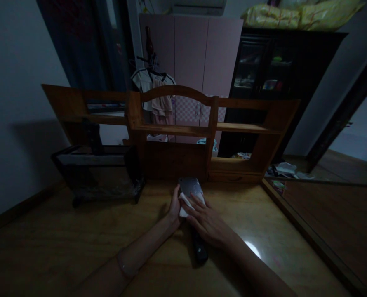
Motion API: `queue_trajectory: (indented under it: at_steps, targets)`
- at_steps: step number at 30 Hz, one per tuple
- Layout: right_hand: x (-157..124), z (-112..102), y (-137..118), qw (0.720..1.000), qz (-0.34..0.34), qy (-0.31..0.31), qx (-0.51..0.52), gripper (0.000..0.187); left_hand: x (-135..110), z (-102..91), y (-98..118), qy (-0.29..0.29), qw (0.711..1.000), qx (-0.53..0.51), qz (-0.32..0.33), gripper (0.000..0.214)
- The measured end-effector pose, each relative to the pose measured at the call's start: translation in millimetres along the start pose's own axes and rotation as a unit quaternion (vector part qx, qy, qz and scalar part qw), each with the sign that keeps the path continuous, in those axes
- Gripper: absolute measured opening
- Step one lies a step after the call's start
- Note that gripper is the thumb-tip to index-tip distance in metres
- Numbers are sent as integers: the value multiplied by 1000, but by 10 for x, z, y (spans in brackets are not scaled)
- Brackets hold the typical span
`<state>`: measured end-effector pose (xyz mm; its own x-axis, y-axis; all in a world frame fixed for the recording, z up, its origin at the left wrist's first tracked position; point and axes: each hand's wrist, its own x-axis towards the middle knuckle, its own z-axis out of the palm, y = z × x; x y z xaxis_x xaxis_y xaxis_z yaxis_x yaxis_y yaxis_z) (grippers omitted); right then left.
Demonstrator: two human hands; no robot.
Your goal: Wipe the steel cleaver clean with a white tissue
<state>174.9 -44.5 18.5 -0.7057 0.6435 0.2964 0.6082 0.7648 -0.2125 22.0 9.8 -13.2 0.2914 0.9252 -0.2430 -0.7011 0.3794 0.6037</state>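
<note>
A cleaver (188, 185) with a wide grey blade lies over the wooden desk, its black handle (200, 249) pointing toward me. My left hand (175, 209) grips the blade along its left side, the thumb at the edge and the other fingers hidden beneath. A white tissue (183, 211) rests on the blade. Over it lies my right hand (210, 222), fingers fairly straight, pressing the tissue against the metal. The tissue is partly covered by those fingers.
The wooden desk (134, 264) has a raised shelf unit (174, 131) along its back. At left stands a dark-framed, glass-sided tank (99, 177). A raised rim (297, 222) runs down the desk's right side. Pink cupboards (191, 53) and hanging clothes (161, 95) are behind.
</note>
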Motion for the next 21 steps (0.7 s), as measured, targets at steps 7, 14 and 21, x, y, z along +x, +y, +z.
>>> queue_trajectory:
  at_steps: [7,14,21]
  targets:
    - [-50,72,181,994,56,53,-74,53,-35,71,32,-23,999,-33,16,56]
    - [-75,227,307,981,124,98,-114,63,35,55,9,18,999,-17,42,50]
    - [-81,271,306,978,132,113,-120,65,42,71,-12,11,999,-17,45,42]
